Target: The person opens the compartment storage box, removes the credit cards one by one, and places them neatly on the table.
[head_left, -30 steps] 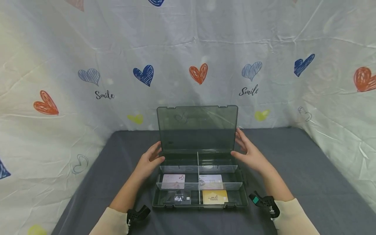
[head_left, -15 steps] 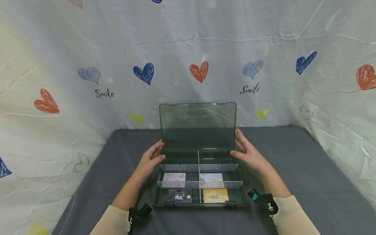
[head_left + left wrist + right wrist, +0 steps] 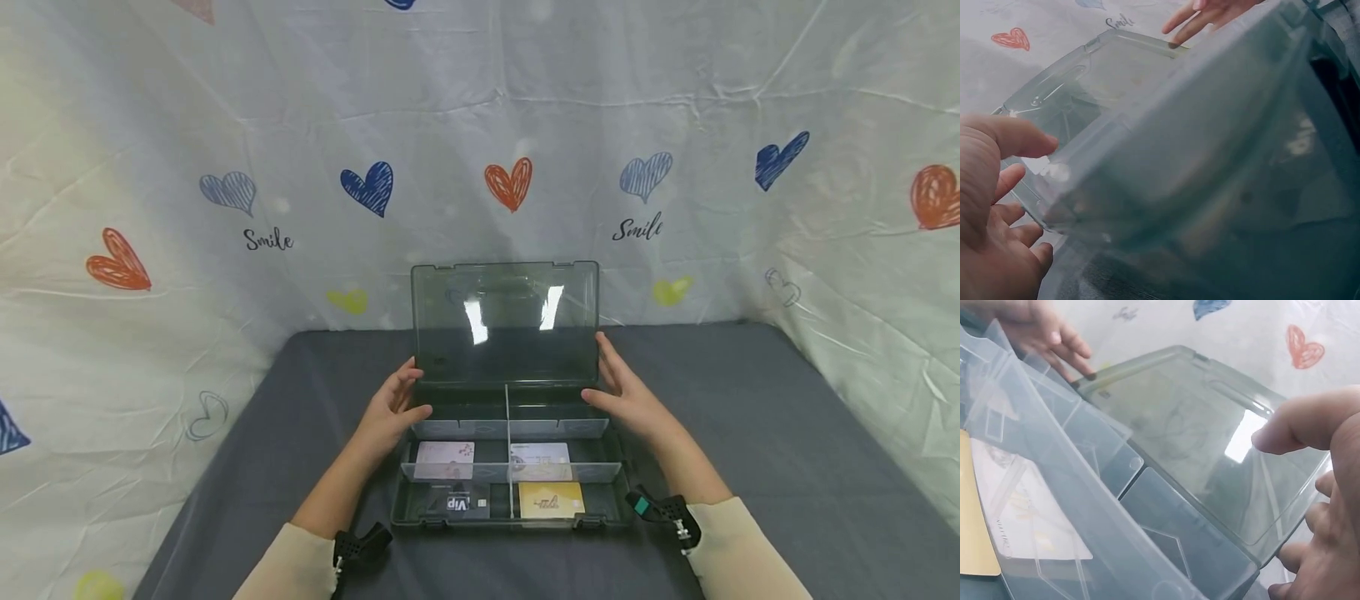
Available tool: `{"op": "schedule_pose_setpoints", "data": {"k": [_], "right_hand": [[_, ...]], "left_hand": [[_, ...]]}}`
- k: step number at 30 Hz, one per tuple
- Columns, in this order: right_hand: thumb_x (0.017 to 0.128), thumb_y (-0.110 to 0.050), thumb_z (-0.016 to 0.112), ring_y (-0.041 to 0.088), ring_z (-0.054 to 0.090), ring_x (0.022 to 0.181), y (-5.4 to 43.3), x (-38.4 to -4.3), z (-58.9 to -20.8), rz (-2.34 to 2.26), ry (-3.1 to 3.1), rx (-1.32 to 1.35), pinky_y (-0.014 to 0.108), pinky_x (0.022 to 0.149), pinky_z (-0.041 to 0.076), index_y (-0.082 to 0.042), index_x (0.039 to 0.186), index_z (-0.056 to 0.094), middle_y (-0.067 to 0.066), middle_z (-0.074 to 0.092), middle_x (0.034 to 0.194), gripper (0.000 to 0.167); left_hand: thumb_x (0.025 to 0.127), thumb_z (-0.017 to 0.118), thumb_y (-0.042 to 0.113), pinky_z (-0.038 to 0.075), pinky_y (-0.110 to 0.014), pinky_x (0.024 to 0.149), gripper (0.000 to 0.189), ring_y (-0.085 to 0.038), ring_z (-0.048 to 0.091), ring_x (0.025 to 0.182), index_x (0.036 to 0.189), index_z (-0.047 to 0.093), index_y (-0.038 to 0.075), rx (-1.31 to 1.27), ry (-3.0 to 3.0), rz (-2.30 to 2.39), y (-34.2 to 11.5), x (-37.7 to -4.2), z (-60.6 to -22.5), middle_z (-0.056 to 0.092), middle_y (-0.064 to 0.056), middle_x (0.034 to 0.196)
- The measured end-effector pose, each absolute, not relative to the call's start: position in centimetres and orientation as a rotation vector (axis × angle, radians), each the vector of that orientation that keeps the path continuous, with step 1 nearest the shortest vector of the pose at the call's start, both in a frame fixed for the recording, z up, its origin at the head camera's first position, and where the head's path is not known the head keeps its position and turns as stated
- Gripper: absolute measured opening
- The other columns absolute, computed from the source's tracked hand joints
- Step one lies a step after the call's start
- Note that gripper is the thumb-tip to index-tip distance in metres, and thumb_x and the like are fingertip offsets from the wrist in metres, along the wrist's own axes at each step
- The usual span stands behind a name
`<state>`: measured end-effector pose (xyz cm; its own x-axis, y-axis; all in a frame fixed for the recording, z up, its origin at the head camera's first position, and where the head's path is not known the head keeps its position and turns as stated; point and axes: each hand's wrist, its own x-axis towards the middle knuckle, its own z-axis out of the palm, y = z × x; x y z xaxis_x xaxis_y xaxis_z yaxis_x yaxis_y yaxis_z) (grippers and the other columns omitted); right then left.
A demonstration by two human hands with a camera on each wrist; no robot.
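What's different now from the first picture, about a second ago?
The open lid seems tipped slightly farther back, and two bright reflections now show on it. The left hand and right hand have moved slightly inward at its sides. The box and the pink card, white card, black card and gold card stay put, each card in its own compartment.

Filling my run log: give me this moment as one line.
lid: open | left hand: by its left edge | right hand: by its right edge | box: four cards inside
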<state>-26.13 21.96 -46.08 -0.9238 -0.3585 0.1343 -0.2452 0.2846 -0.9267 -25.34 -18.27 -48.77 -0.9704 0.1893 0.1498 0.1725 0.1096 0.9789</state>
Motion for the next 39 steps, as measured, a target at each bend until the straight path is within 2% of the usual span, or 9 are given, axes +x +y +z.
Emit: {"op": "schedule_pose_setpoints", "data": {"k": [4, 10, 17, 24, 34, 39], "right_hand": [[0.101, -0.007, 0.062, 0.043, -0.001, 0.154, 21.9, -26.3, -46.4, -1.76, 2.414, -0.546, 0.066, 0.117, 0.011, -0.013, 0.165, -0.007, 0.014, -0.012, 0.17, 0.095], [0.1, -0.008, 0.062, 0.046, -0.003, 0.154, 21.8, -26.4, -46.6, -1.739, 2.422, -0.54, 0.071, 0.115, 0.011, -0.015, 0.165, -0.008, 0.013, -0.014, 0.17, 0.096], [0.101, -0.008, 0.061, 0.046, -0.004, 0.154, 21.9, -26.7, -46.7, -1.768, 2.378, -0.54, 0.07, 0.116, 0.01, -0.014, 0.165, -0.009, 0.013, -0.013, 0.17, 0.095], [0.102, -0.005, 0.058, 0.041, -0.004, 0.155, 22.1, -27.0, -47.2, -1.83, 2.327, -0.526, 0.061, 0.12, 0.007, -0.01, 0.165, -0.008, 0.016, -0.011, 0.17, 0.091], [0.102, -0.009, 0.06, 0.042, -0.01, 0.154, 21.9, -26.9, -47.8, -1.771, 2.299, -0.464, 0.063, 0.12, 0.002, -0.011, 0.164, -0.01, 0.017, -0.013, 0.17, 0.093], [0.102, -0.012, 0.061, 0.044, -0.009, 0.154, 21.7, -26.8, -47.7, -1.732, 2.33, -0.436, 0.064, 0.119, 0.004, -0.012, 0.165, -0.008, 0.018, -0.011, 0.17, 0.093]], "left_hand": [[0.091, 0.069, -0.01, 0.012, -0.053, 0.123, 0.055, -0.039, 0.014, 0.155, 0.139, 0.045, -0.007, 0.405, 2.366, 2.029, -18.1, -25.5, -49.1, 0.014, -0.015, 0.17], [0.09, 0.073, -0.006, 0.011, -0.053, 0.122, 0.06, -0.039, 0.012, 0.155, 0.143, 0.044, -0.006, 0.416, 2.356, 2.022, -17.9, -25.4, -49.3, 0.01, -0.015, 0.171], [0.09, 0.077, 0.0, 0.011, -0.05, 0.123, 0.067, -0.032, 0.01, 0.156, 0.147, 0.042, -0.003, 0.356, 2.348, 2.001, -17.7, -25.4, -49.5, 0.008, -0.011, 0.172], [0.089, 0.078, 0.0, 0.007, -0.052, 0.123, 0.06, -0.034, 0.006, 0.157, 0.14, 0.046, -0.004, 0.357, 2.372, 2.013, -17.2, -25.3, -50.0, 0.008, -0.016, 0.171], [0.091, 0.076, 0.001, 0.005, -0.054, 0.123, 0.048, -0.036, 0.005, 0.156, 0.13, 0.049, -0.002, 0.36, 2.394, 2.018, -16.9, -25.2, -50.8, 0.011, -0.02, 0.169], [0.092, 0.075, 0.003, 0.005, -0.055, 0.123, 0.046, -0.036, 0.004, 0.156, 0.127, 0.047, -0.002, 0.357, 2.398, 2.013, -16.9, -25.2, -50.9, 0.011, -0.02, 0.169]]}}
